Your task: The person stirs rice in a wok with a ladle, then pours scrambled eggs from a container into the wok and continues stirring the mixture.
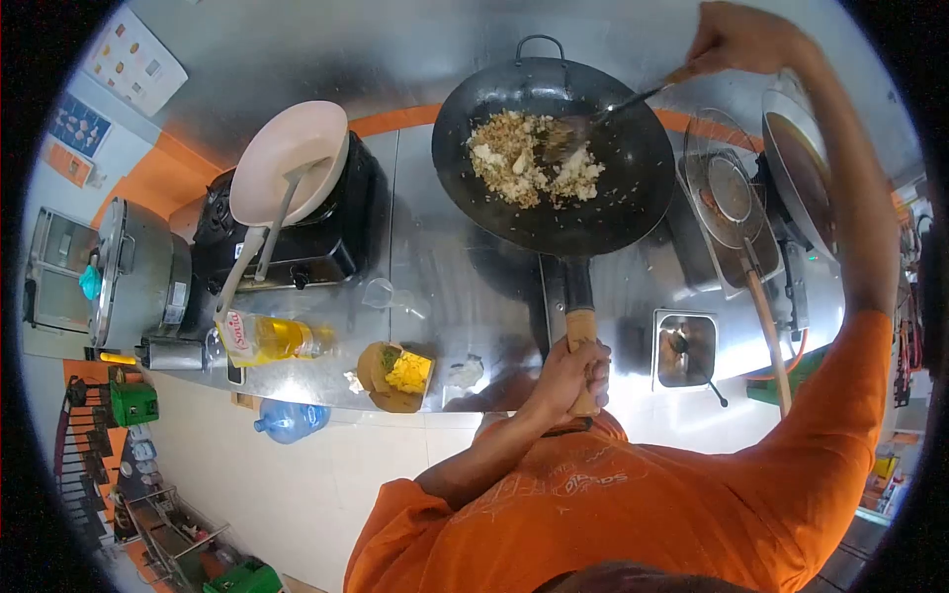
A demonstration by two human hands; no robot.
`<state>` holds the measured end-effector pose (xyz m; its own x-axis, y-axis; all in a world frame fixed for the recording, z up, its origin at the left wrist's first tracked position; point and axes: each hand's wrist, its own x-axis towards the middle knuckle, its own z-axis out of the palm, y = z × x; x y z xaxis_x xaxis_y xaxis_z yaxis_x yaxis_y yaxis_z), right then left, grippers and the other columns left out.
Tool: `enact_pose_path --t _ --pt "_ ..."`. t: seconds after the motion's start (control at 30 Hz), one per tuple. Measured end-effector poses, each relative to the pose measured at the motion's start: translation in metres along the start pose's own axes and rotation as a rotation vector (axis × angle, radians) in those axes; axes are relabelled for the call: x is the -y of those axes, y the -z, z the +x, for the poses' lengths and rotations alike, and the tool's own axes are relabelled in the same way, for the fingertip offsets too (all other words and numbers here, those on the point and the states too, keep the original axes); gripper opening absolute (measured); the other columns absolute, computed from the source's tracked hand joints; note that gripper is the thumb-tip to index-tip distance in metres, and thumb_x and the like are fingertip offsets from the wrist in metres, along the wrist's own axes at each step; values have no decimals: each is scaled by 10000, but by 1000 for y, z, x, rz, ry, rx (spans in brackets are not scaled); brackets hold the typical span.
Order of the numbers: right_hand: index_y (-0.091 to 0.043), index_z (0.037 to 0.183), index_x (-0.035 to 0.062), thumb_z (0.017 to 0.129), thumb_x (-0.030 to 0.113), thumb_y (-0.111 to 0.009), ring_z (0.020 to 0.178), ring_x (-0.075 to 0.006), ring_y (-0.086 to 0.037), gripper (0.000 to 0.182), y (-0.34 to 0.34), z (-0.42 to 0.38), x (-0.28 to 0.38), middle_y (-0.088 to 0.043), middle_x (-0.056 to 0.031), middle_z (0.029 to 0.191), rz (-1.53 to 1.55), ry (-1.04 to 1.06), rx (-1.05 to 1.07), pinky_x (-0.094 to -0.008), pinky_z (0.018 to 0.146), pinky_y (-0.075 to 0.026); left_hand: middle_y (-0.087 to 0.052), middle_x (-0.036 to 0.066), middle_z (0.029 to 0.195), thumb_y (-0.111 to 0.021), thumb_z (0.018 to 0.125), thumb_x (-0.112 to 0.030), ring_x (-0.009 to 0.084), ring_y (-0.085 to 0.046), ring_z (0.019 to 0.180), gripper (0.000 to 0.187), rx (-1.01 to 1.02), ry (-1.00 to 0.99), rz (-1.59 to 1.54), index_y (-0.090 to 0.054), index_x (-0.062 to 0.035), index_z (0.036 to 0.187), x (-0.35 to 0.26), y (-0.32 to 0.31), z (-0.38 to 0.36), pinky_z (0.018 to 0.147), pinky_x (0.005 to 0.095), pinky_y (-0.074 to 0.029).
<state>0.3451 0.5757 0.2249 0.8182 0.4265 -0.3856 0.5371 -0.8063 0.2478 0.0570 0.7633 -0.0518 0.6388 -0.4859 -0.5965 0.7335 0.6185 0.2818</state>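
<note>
My left hand [576, 374] is wrapped round the wooden handle of a large black wok [633, 208]. Brown and white rice [514, 163] lies in the wok, some of it in pale clumps. At the upper right, my right hand [741, 40] grips the wooden end of a spatula [633, 102], whose blurred blade touches the rice. Below the wok, to the left, an open carton [379, 381] on the counter's front edge holds yellow food.
A pink pan [287, 148] with a grey spatula sits on a black stove [336, 242] at left. Nearby are an oil bottle [272, 339] and a large pot [143, 267]. Strainers [727, 188], a metal container [684, 361] and another pan [796, 173] are at right.
</note>
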Motion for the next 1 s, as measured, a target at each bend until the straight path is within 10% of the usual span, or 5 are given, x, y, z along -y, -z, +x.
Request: enact_pose_path --t 0.17,1.0 --pt "-756 821 28 762 209 -691 457 -139 -440 201 -35 -28 16 -505 -97 502 21 175 -321 -344 504 -385 -494 31 658 -591 893 -109 133 -460 474 150 37 19 -47 -453 -67 932 5 5 4 409 328 -399" --pt "-741 948 23 855 297 -679 611 -229 -586 296 -5 40 -4 -712 -167 788 91 208 -32 -378 633 -482 -471 24 669 -555 897 -110 127 -445 488 124 9 21 -18 -463 -75 973 1 6 3 434 323 -404"
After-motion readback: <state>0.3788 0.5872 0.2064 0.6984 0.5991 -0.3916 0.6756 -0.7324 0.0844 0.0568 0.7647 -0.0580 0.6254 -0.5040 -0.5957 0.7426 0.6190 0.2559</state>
